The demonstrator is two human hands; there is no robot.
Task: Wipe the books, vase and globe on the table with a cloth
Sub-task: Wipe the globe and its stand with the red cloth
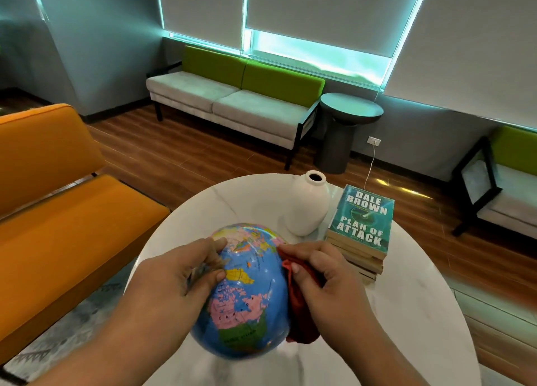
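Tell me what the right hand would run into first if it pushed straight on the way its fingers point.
The right hand points leftward, pressing the red cloth against the globe. It would meet the cloth at once, with the globe directly behind it. Beyond the globe sits the left hand, though depth there is hard to judge.

globe (247,292): blue, tilted, near table edge; cloth (300,307): red, against its right; vase (309,204): white, upright; books (360,231): stacked beside vase

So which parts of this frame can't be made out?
Head view, the only one:
- Globe: its stand, if it has one, and its right side are hidden behind the left hand and the red cloth in the right hand.
- Book stack: lower titles are covered by the top book.
- Vase: interior too dark.
- Table: near edge cut off.
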